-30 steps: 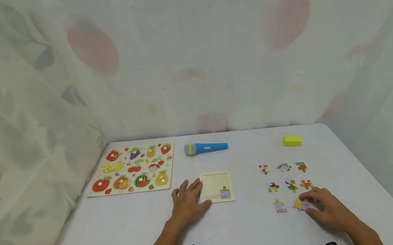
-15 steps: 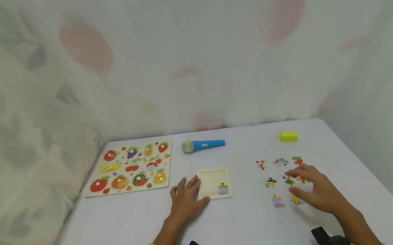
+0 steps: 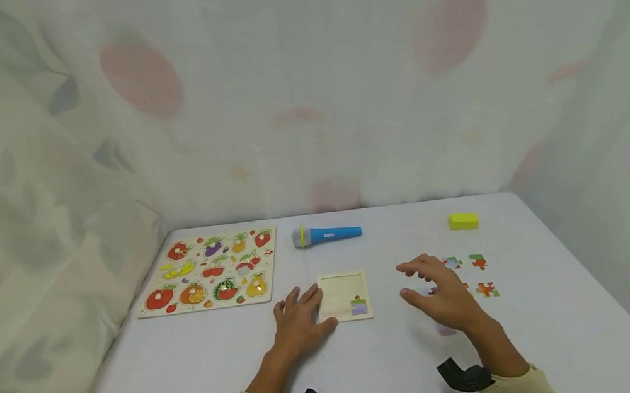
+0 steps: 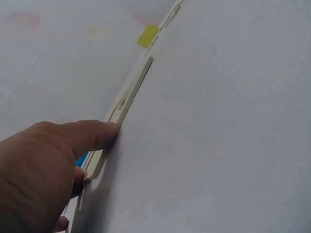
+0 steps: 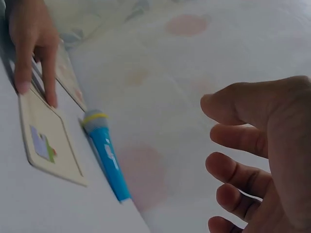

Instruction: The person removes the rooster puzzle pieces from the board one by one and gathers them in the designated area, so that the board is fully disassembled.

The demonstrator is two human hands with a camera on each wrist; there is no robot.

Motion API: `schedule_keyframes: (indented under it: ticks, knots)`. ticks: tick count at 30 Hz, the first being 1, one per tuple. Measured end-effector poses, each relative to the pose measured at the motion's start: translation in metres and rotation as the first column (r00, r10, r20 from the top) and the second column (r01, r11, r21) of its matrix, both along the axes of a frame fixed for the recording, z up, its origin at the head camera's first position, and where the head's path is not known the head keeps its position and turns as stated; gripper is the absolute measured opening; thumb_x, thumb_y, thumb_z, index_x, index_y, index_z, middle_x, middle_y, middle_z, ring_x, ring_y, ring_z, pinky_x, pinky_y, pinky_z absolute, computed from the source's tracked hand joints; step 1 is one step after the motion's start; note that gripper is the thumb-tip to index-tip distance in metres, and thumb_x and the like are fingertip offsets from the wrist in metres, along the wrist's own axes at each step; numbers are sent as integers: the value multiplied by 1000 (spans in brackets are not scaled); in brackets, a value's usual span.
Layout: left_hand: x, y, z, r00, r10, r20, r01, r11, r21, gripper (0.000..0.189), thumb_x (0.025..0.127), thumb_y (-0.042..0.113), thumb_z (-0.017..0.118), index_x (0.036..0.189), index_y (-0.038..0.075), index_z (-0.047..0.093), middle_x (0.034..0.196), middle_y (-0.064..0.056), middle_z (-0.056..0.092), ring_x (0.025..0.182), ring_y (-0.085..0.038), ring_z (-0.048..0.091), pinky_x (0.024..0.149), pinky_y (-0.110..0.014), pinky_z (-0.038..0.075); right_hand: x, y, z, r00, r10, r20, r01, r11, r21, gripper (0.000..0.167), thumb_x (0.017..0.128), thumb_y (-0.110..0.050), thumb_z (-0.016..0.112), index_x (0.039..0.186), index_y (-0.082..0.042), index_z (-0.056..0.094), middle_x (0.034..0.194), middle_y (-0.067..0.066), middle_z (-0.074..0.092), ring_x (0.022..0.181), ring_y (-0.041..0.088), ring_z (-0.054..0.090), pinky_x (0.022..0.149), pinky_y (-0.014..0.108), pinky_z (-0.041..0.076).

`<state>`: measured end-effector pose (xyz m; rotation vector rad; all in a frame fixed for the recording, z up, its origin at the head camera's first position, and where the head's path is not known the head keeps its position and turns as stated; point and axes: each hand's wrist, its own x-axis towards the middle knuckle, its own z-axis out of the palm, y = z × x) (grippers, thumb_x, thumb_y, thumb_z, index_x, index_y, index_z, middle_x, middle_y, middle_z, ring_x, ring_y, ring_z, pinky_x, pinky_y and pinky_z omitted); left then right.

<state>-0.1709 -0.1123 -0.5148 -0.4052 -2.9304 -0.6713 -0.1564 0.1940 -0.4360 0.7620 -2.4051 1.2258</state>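
Observation:
A small square wooden puzzle frame (image 3: 335,290) lies mid-table, with one lilac-and-green jigsaw piece (image 3: 358,307) in its near right corner. My left hand (image 3: 298,328) rests beside it, straight fingers against its left side and thumb on the near edge. In the left wrist view the thumb (image 4: 95,134) presses on the frame's edge. Held above the table to the right, my right hand (image 3: 444,295) has its fingers apart and nothing between them. It covers part of the loose jigsaw pieces; an orange one (image 3: 487,290) shows beyond it, others are hidden.
A fruit puzzle board (image 3: 208,273) lies at the back left. Behind the frame is a blue toy microphone (image 3: 332,233), and a yellow block (image 3: 463,221) sits at the back right. Printed curtains (image 3: 305,96) close in the table.
My right hand has left the lower right jigsaw piece it was touching, moved up over the pieces and then left toward the frame. The left hand stays in place on the frame.

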Motion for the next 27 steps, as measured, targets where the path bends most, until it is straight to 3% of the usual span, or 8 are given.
schedule_keyframes:
  ticks: [6, 11, 14, 20, 27]
  knots:
    - [0, -1, 0, 1000, 5, 11, -5, 1000, 4, 71, 81, 51, 68, 138, 10, 55, 145, -3, 46, 137, -37, 27, 99, -62, 16, -11, -34, -16, 996, -1, 93, 2, 1000, -19, 39, 83, -14, 76, 121, -12, 66, 102, -7, 58, 93, 19, 52, 77, 46, 45]
    - [0, 0, 0, 1000, 5, 11, -5, 1000, -2, 71, 82, 52, 68, 139, 11, 54, 146, -3, 45, 137, -38, 27, 99, -63, 17, -20, -54, -33, 987, 10, 162, -2, 999, -51, 41, 83, -14, 74, 122, -9, 65, 103, 7, 60, 95, 32, 53, 79, 52, 45]
    - [0, 0, 0, 1000, 9, 12, -9, 1000, -14, 71, 82, 53, 67, 139, 12, 54, 146, -2, 45, 137, -38, 27, 99, -63, 17, -24, -61, -45, 977, -5, 214, 13, 999, -40, 41, 83, -14, 73, 123, -8, 65, 104, 12, 59, 96, 30, 53, 81, 50, 44]
    - [0, 0, -1, 1000, 12, 17, -11, 1000, -29, 72, 82, 54, 66, 140, 13, 53, 146, -1, 44, 137, -37, 26, 99, -63, 17, -28, -68, -67, 966, -22, 256, 18, 1000, 17, 42, 82, -12, 73, 122, -4, 65, 101, 7, 57, 94, 24, 51, 81, 45, 43]
    - [-1, 0, -1, 1000, 5, -8, -5, 1000, -20, 70, 81, 52, 68, 137, 11, 56, 144, -3, 47, 136, -38, 29, 97, -64, 19, -29, -71, -82, 959, -70, 273, 20, 983, 182, 48, 83, -24, 70, 128, -10, 62, 101, -2, 49, 92, 16, 42, 80, 38, 39]
